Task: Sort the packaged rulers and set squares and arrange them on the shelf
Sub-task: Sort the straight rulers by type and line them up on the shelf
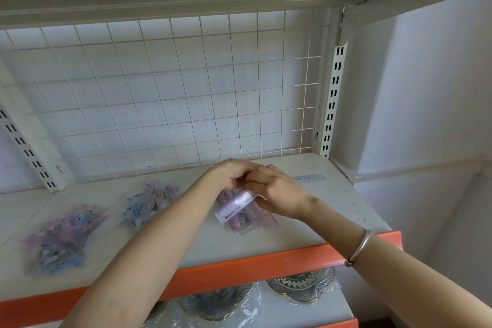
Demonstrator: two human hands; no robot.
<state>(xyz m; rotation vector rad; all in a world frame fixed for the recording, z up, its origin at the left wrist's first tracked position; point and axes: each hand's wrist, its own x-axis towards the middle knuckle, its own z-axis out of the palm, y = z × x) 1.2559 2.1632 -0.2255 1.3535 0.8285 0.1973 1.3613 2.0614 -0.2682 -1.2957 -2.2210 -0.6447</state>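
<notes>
The shelf point(266, 247) with its orange front edge carries three heaps of packaged rulers: one mixed heap point(58, 239) near the front left, a blue-toned heap point(149, 202) further in towards the middle, and a pink heap point(255, 222) right of the middle, with a single ruler point(310, 177) lying near the back right corner. Above the pink heap the right hand point(279, 194) grips the upper end of a pale purple packaged ruler point(235, 206), which slants down towards the front edge. The left hand point(231, 173) curls its fingers at that same end, though I cannot tell whether it grips.
</notes>
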